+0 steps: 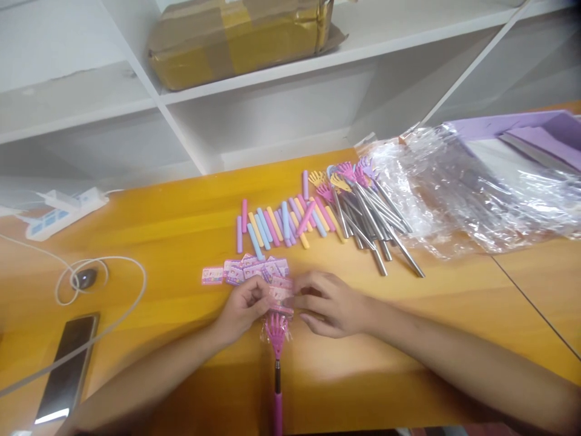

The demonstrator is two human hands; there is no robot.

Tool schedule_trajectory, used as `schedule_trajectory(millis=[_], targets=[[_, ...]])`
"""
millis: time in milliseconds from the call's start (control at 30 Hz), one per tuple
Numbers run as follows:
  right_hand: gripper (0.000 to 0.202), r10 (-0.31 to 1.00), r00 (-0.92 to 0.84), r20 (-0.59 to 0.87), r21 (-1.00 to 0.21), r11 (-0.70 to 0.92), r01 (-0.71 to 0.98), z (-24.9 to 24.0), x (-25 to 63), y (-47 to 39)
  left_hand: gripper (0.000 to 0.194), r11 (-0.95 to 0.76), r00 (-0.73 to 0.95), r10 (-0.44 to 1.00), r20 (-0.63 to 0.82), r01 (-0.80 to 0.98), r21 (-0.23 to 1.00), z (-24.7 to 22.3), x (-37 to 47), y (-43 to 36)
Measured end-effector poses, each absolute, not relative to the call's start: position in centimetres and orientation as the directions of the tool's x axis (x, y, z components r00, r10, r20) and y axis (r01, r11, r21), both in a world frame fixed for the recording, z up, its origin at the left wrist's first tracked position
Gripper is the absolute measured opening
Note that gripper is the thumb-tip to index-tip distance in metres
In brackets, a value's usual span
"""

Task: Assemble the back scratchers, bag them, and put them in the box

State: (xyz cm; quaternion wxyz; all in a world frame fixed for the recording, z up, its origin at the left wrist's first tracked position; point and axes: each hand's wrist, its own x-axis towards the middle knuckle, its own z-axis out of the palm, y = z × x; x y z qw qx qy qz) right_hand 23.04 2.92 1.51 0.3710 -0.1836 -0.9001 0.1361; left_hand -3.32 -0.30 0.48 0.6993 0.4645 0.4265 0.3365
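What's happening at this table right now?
A person's left hand and right hand meet over a small pink printed card, just beyond the head of a pink hand-shaped scratcher with clear wrap around it. More printed cards lie beyond the hands, then loose pastel tubes and a pile of metal rods with hand-shaped heads. Clear plastic bags lie to the right.

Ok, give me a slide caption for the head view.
Left hand and right hand at a pink card by a pink hand-shaped scratcher, coloured tubes and metal rods beyond.
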Motion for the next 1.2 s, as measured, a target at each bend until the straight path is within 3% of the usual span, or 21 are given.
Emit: schedule_trajectory(millis=[133, 267, 367, 433, 500, 633, 833, 967, 1033, 1100, 1200], targets=[[0.026, 0.435, -0.659, 0.613, -0.389, 0.893, 0.227, 1.2, 22.9, 2.9, 0.051, 0.317, 0.348, 0.894, -0.284, -0.041, 0.948, 0.7, -3.0, -0.3], [0.025, 0.396, -0.694, 0.601, -0.300, 0.917, 0.264, 1.5, 22.6, 2.6, 0.057, 0.210, 0.331, 0.917, -0.222, 0.072, 0.975, 1.7, -2.7, -0.2], [0.013, 0.526, -0.668, 0.526, -0.462, 0.836, 0.295, 1.9, 22.3, 2.2, 0.052, 0.159, 0.347, 0.918, -0.193, 0.123, 0.980, 2.2, -2.7, -0.1], [0.021, 0.630, -0.631, 0.452, -0.603, 0.737, 0.305, 2.0, 22.3, 1.9, 0.049, 0.166, 0.375, 0.906, -0.198, 0.116, 0.979, 2.2, -2.7, 0.0], [0.025, 0.661, -0.612, 0.434, -0.643, 0.703, 0.303, 1.8, 22.4, 1.8, 0.047, 0.179, 0.408, 0.889, -0.206, 0.104, 0.978, 2.1, -2.7, 0.0], [0.023, 0.625, -0.608, 0.489, -0.569, 0.757, 0.321, 1.0, 22.8, 2.1, 0.040, 0.186, 0.434, 0.877, -0.207, 0.090, 0.978, 2.0, -2.8, 0.1], [0.025, 0.477, -0.651, 0.591, -0.317, 0.879, 0.356, 0.3, 23.3, 2.5, 0.030, 0.166, 0.459, 0.867, -0.193, 0.099, 0.981, 1.9, -2.9, 0.0], [0.020, 0.463, -0.624, 0.629, -0.284, 0.885, 0.370, 0.1, 23.3, 2.7, 0.026, 0.126, 0.445, 0.880, -0.164, 0.115, 0.985, 1.5, -3.0, -0.3], [0.020, 0.541, -0.553, 0.633, -0.394, 0.841, 0.371, 0.4, 23.3, 2.8, 0.026, 0.105, 0.412, 0.900, -0.144, 0.116, 0.988, 1.4, -3.1, -0.5], [0.017, 0.672, -0.486, 0.559, -0.617, 0.728, 0.299, 1.1, 23.1, 2.6, 0.027, 0.035, 0.321, 0.944, -0.078, 0.135, 0.990, 1.3, -3.3, -0.5], [0.013, 0.790, -0.549, 0.273, -0.888, 0.427, 0.172, 2.6, 22.5, 1.3, 0.030, -0.077, 0.172, 0.984, 0.048, 0.166, 0.983, 1.3, -3.6, -0.3]])
